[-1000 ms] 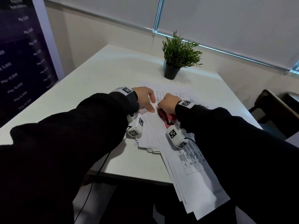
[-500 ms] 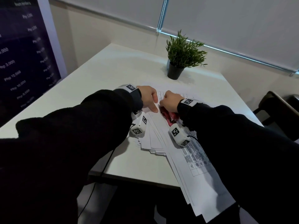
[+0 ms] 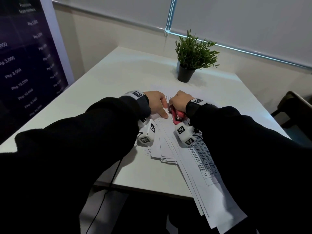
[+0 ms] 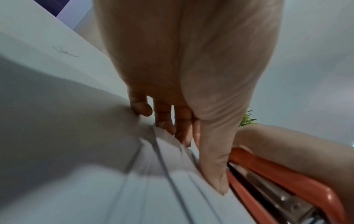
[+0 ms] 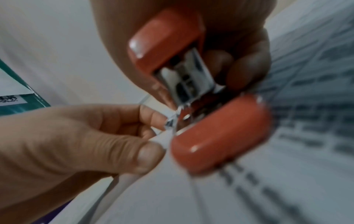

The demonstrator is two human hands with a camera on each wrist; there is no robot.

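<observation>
**Where things lie on my worktop**

The papers (image 3: pixel 168 146) lie fanned on the worktop (image 3: pixel 118 78) straight before me, their near ends hanging over its near edge at my right. My left grip (image 3: pixel 156 103) pinches the far corner of the stack. My right grip (image 3: pixel 179 102) is just beside it, to the right, with the stapler (image 3: pixel 177 116) in it (the corner of the sheets lies between its two halves). Behind the papers stands the potted plant (image 3: pixel 194 53). A banner (image 3: pixel 25 65) stands left of the worktop, a chair (image 3: pixel 293 107) right of it.
</observation>
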